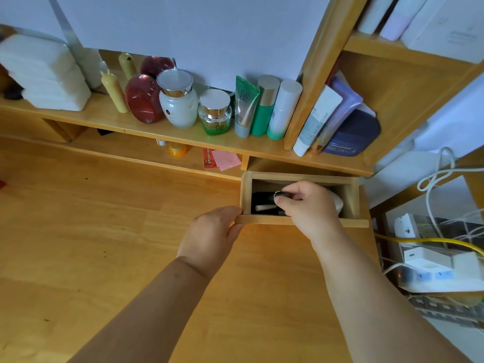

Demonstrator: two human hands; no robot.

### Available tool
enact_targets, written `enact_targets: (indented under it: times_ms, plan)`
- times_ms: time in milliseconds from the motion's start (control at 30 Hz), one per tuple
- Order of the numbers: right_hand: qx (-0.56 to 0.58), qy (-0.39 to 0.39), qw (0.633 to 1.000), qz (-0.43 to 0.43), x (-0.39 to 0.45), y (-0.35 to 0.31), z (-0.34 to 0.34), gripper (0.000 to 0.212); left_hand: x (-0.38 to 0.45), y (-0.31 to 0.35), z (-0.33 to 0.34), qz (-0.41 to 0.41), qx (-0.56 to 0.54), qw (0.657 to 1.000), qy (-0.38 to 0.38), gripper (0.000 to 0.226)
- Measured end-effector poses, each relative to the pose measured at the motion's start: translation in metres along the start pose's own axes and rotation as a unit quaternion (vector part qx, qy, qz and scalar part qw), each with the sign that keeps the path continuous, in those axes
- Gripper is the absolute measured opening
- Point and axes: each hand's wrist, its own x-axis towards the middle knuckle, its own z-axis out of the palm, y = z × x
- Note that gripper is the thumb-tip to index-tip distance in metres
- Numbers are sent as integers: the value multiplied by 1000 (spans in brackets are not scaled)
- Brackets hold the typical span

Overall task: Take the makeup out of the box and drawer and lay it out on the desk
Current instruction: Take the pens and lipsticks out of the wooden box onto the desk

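We note the wooden drawer (301,197) pulled out over the bench (104,231), its long axis running left to right. Our left hand (209,237) holds the drawer's front left corner, fingers curled over the front board, thumb under it as far as we can tell.

Our right hand (306,205) reaches down into the drawer. Its grip is closed on a small dark stick (282,194), pinched between thumb and fingers. The stick lies roughly left to right, its pale-ringed end pointing toward the drawer's left wall; the rest is hidden in the hand.

Also in the drawer, below the stick: a short white tube (264,206), long axis left to right, slightly tilted, lying on something black. At the drawer's right end, a white rounded item (337,201) mostly hidden by the hand.

Above the drawer, on the shelf (104,119): a green jar (215,113), a white bottle (178,100), a red rounded case (143,99), and upright tubes (264,108).
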Motion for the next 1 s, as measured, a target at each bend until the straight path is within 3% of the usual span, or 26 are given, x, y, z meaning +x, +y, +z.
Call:
enact_targets:
  times_ms: [67, 133, 200, 300, 400, 500, 600, 700, 833, 1000]
  plan:
    - [50, 28, 998, 3, -6, 2, -8, 14, 5, -1, -1, -8, -3, 1000, -6, 14]
    - [184, 27, 981, 51, -9, 3, -16, 12, 11, 0, -2, -21, -2, 1000, -15, 12]
    - [355, -23, 929, 103, -11, 2, -22, 10, 16, 0, -4, -36, 2, 999, -23, 12]
    - [543, -105, 818, 158, -18, 4, -23, 19, 20, 1, -5, -50, 0, 998, -27, 14]
    - [615, -179, 746, 183, -28, 7, -17, 24, 16, 6, -4, -59, 7, 998, -20, 23]
    - [620, -229, 727, 185, -37, 9, -10, 26, 5, 12, -7, -51, -4, 998, 23, 39]
    - [567, -268, 763, 156, -46, 10, -2, 29, -12, 21, -19, -121, -162, 973, 114, 26]
    - [446, -297, 836, 119, -55, 5, 9, 28, -29, 31, -32, -195, -315, 924, 98, 33]
    - [306, -336, 887, 79, -67, -9, 32, 26, -56, 28, -56, -193, -334, 921, 51, 43]
    - [135, -328, 935, 19, -84, -33, 77, 24, -116, -19, -80, -272, -225, 931, 88, 37]
